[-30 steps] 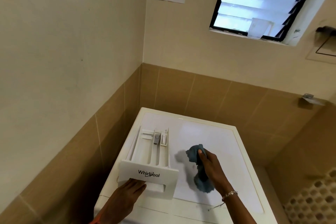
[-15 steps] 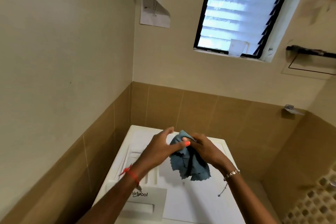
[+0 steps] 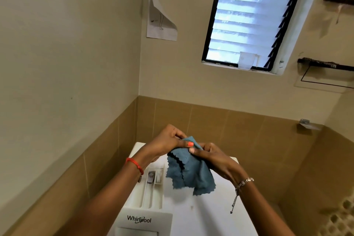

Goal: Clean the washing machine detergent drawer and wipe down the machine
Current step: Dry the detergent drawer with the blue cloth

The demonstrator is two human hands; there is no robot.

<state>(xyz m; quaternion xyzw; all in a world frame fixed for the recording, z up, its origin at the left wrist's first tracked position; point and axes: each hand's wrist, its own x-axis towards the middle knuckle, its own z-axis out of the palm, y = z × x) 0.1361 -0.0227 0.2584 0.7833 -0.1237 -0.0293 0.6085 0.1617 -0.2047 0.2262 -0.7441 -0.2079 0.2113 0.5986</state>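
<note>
A blue-grey cloth (image 3: 191,172) with a scalloped edge hangs above the white washing machine top (image 3: 210,212). My left hand (image 3: 168,142) pinches its upper edge with thumb and fingers. My right hand (image 3: 212,156) grips the same top edge from the right, thumb pressed on the fabric. The white detergent drawer (image 3: 151,197) lies removed on the machine top below my left forearm, its Whirlpool front panel nearest me and its compartments pointing to the wall. My forearm hides part of the drawer's left side.
The machine stands in a corner with tan wall tiles (image 3: 229,120) behind and to the left. A louvred window (image 3: 247,19) is above, with a translucent cup (image 3: 247,60) on its sill. A paper sheet (image 3: 161,23) hangs on the wall. Dark brackets (image 3: 325,64) are at the right.
My left hand left the drawer front and rose to join the right hand on the cloth. The cloth was lifted off the machine top and now hangs between both hands. The camera tilted upward.
</note>
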